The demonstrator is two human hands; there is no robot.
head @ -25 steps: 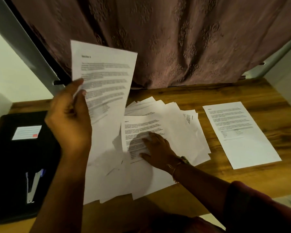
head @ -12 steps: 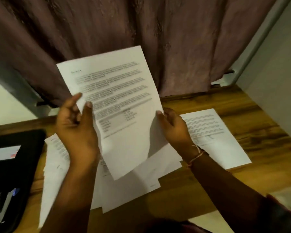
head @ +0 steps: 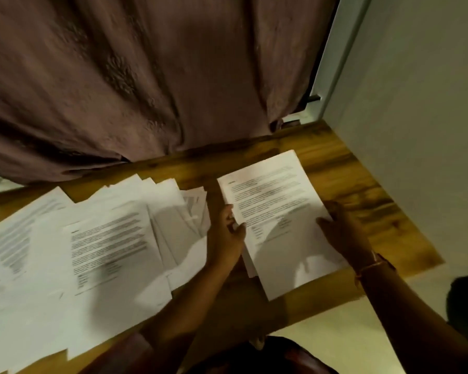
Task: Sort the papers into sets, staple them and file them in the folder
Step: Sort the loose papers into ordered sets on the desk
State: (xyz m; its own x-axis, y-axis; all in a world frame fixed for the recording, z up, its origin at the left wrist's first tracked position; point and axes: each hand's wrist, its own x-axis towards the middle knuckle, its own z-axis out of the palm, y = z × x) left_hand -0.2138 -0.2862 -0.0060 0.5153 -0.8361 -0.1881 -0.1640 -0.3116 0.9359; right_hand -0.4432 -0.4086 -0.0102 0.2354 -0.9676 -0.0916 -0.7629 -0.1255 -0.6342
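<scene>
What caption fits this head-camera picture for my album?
Left hand and right hand steady a paper set on the wooden table, beside a loose pile.

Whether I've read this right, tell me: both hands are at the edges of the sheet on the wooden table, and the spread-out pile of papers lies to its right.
Wrong side. The head view shows the pile of papers to the left of the sheet, not its right. The left hand and right hand are at that sheet's edges on the wooden table.
</scene>
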